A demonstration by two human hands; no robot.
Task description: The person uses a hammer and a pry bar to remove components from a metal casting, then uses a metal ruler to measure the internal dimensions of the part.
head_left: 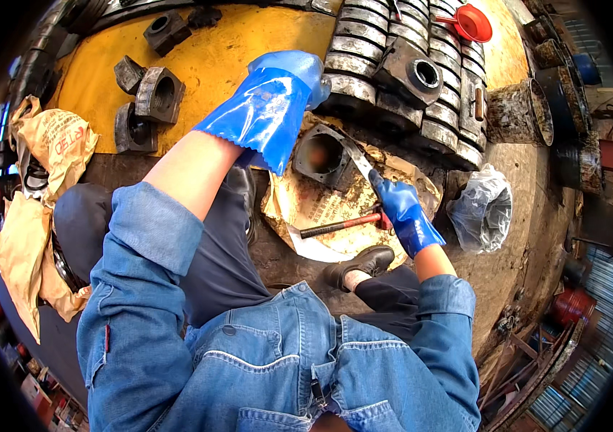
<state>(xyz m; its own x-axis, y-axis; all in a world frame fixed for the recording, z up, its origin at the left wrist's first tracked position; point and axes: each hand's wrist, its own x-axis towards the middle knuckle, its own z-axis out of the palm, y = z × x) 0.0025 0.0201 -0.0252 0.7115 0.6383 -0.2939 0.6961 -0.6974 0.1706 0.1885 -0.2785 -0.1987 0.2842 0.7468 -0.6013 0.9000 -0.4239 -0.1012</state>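
bored block: dark metal with a wide round opening, lying on the crumpled paper between the person's legs; a blurred reddish patch shows inside the opening.
flat-bladed tool: its blade reaches over the block's right edge; contact with the metal is hard to tell.
right hand: in a blue glove, fingers closed around the tool's handle end.
left hand: in a blue glove, beyond the block and just beside the stacked parts; glove and wrist hide the fingers, so i cannot tell how far open they are or whether they hold anything.
crumpled paper: brown, printed, stained, spread under the block.
hammer: red with a dark grip, lying across the paper, its head just beside the right glove.
stacked parts: rows of curved metal pieces, with another bored block on top.
red scoop: at the far end of those rows.
clear plastic bag: on the ground, right of the right hand.
yellow surface: far left, bearing several loose metal blocks.
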